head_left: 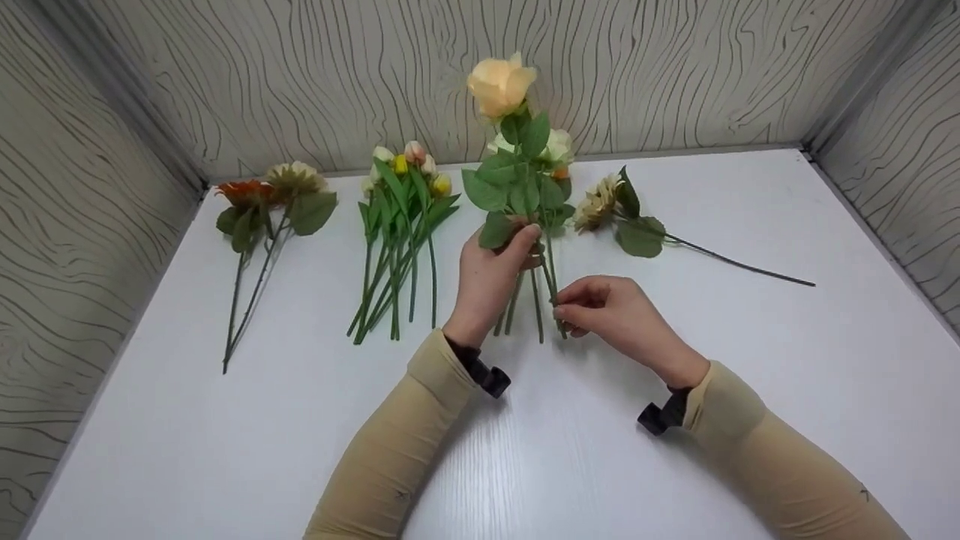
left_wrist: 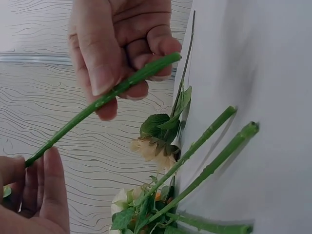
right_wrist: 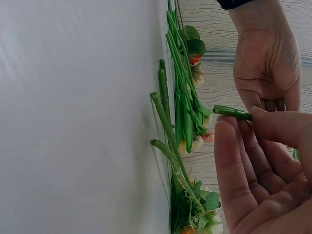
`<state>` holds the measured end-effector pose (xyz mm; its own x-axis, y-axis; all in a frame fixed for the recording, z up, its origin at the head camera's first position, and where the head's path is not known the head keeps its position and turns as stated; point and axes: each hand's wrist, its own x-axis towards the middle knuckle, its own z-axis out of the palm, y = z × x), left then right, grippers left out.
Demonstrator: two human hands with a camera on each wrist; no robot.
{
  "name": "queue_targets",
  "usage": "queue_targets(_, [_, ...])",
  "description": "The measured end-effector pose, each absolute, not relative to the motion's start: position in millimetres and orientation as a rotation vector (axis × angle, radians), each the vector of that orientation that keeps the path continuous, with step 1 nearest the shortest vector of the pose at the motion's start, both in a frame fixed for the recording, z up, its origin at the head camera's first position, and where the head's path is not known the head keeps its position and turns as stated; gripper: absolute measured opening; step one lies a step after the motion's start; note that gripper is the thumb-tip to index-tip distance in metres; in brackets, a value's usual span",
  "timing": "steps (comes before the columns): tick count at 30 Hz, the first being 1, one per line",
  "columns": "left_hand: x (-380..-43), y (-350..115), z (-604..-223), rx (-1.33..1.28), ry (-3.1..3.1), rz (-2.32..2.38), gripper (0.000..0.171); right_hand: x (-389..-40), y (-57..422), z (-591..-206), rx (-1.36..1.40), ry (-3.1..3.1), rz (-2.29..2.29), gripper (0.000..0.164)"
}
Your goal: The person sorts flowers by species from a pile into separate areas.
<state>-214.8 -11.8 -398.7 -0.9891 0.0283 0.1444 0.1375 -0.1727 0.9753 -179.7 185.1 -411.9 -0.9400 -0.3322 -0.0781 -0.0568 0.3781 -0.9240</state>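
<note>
A peach rose (head_left: 501, 88) with green leaves stands upright above the white table. My left hand (head_left: 487, 276) grips its stem just below the leaves. Lower down, my right hand (head_left: 628, 319) pinches the same stem near its cut end between thumb and fingers. From the left wrist the green stem (left_wrist: 92, 107) runs between both hands, clear of the tabletop. The right wrist view shows the short stem end (right_wrist: 231, 112) poking out past my right fingertips. Behind the rose lie other pale flowers (head_left: 559, 146), partly hidden, their stems (head_left: 537, 307) pointing toward me.
Several tulips (head_left: 397, 225) lie in a bunch left of my hands. Farther left are an orange flower (head_left: 246, 193) and a cream flower (head_left: 296, 178), stems crossing. A beige flower (head_left: 598, 202) lies on the right. Patterned walls (head_left: 360, 75) enclose the white table (head_left: 225, 450).
</note>
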Motion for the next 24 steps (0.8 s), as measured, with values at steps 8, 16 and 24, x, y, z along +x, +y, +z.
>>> queue_targets(8, [-214,-8,-405,-0.171,-1.963,-2.411,0.030,-179,182,-416,-0.307,2.358,-1.656,0.030])
queue_targets(16, [-225,-13,-409,-0.064,-2.113,-2.410,0.032,-185,186,-413,-0.343,2.382,-1.643,0.033])
queue_targets(24, [-253,-10,-401,-0.004,-2.327,-2.319,0.026,-199,214,-405,-0.200,2.389,-1.777,0.039])
